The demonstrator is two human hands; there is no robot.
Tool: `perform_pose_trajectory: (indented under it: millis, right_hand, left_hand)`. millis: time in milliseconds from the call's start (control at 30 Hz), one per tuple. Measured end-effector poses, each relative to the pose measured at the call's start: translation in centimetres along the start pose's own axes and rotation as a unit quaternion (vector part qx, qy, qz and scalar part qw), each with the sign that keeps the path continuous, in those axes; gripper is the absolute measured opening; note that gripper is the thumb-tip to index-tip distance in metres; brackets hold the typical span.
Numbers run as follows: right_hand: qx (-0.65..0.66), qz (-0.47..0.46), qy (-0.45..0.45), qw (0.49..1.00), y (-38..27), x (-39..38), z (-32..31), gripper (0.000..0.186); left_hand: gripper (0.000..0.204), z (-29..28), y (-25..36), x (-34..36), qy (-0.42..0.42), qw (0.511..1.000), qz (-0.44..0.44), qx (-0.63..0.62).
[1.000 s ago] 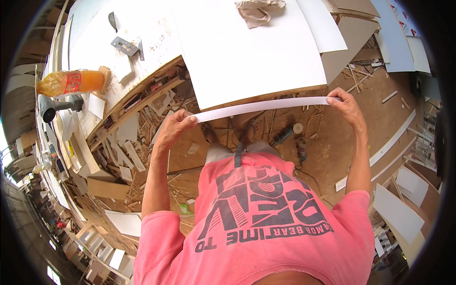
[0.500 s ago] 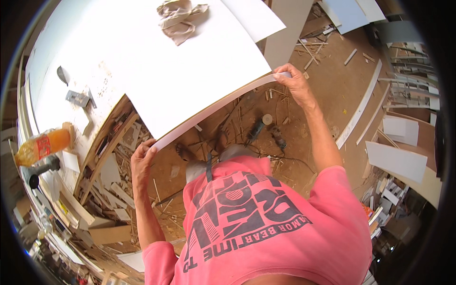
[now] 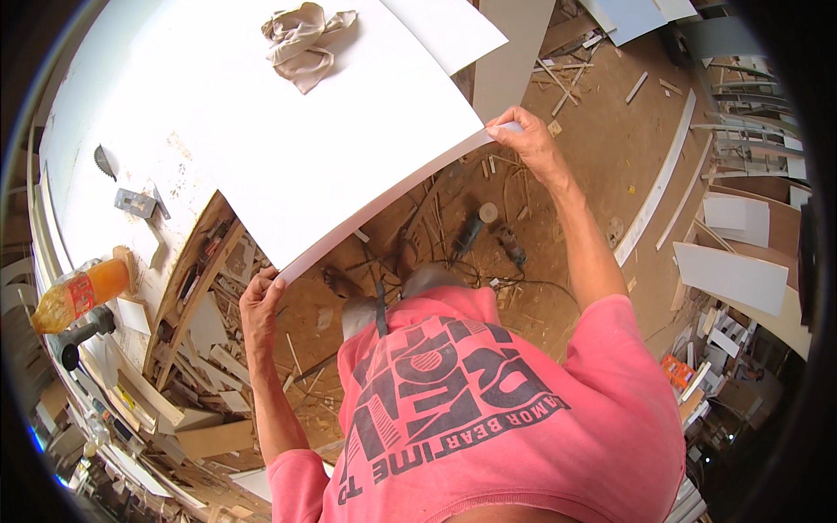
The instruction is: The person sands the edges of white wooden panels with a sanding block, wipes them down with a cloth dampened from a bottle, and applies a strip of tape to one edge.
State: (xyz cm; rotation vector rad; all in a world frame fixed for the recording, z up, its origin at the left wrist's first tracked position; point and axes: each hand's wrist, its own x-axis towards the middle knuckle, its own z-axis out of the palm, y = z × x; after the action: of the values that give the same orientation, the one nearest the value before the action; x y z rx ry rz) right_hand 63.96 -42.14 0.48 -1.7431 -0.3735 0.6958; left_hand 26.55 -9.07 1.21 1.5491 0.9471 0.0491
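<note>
A white strip of edge banding (image 3: 375,207) runs along the near edge of a large white board (image 3: 340,131). The strip's face covers that edge, with no brown core showing above it. My left hand (image 3: 260,303) pinches the strip's left end at the board's near left corner. At the opposite corner my right hand (image 3: 526,139) grips the other end between thumb and fingers, and a short piece sticks out past the thumb. A crumpled beige cloth (image 3: 302,45) lies on top of the board.
On the worktable (image 3: 78,209) at left are a metal tool (image 3: 138,203), a toothed blade piece (image 3: 105,161) and a bottle of orange liquid (image 3: 83,296). Wood offcuts and cables litter the brown floor (image 3: 558,227), where a power tool (image 3: 471,234) lies. White panels (image 3: 731,277) stand at right.
The strip has come up against the board's edge, hiding the brown line seen before. My right hand has shifted slightly left and up; the board sits a little further left in view.
</note>
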Motion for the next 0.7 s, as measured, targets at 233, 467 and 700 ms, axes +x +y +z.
perform_pose_trajectory:
  millis: [233,467,700]
  right_hand:
    - [-0.024,-0.008,0.004,1.000,0.1,0.2,0.0,0.014]
    - [-0.025,-0.009,0.007,1.000,0.1,0.1,-0.2,0.013]
    - [-0.086,-0.014,0.025,0.996,-0.4,0.4,0.6,0.017]
  left_hand:
    - [0.025,0.1,-0.2,0.0,-0.001,1.000,0.002,-0.012]
    - [0.023,0.2,-0.4,0.2,0.002,1.000,0.001,-0.005]
    - [0.022,0.2,-0.2,-0.1,0.005,1.000,0.005,0.013]
